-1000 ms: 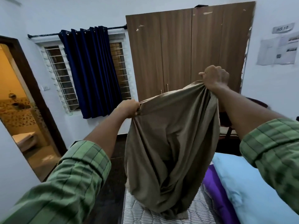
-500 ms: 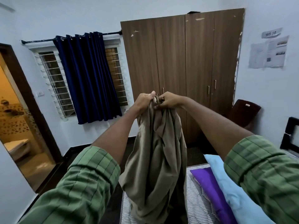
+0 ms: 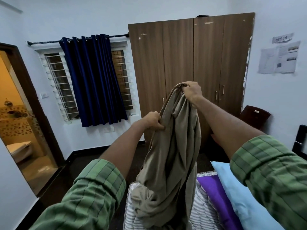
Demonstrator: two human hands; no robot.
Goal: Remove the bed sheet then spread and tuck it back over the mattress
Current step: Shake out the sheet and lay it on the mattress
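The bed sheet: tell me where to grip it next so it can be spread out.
Probably along its upper hem. The bed sheet hangs bunched from the right hand, high, and the left hand, lower. Slide the hands apart along that edge from above to find corners; the bottom is piled on the mattress.

label (image 3: 281,38): "WS 10" | on white wall, right of wardrobe | sheets (image 3: 279,58) below: print unreadable

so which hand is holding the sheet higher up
The right hand: it grips the very top of the sheet. The left hand pinches an edge lower down and further left.
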